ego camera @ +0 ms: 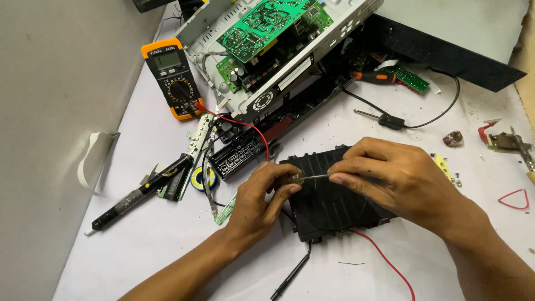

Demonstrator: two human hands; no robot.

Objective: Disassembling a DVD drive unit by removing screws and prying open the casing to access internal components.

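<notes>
While both hands work over a black ribbed plastic module [329, 200] lying on the white table [156, 245], the left hand [259, 203] pinches the clear handle of a small screwdriver [304, 178] between thumb and curled fingers. The right hand [395, 178] closes its thumb and forefinger on the thin metal shaft of the same tool, its other fingers bent down over the module's top. The screwdriver lies nearly level, bridging the two grips just above the module's upper left part; whether its tip touches anything I cannot tell.

A red wire [384, 259] runs out from under the right wrist, and a black probe lead [292, 273] trails below the left palm. Beyond the left fingertips sit a roll of solder [202, 179] and a black pen-shaped tool [139, 194]. Farther off past both sets of knuckles stand an orange multimeter [170, 78] and an opened metal chassis with a green circuit board [273, 25].
</notes>
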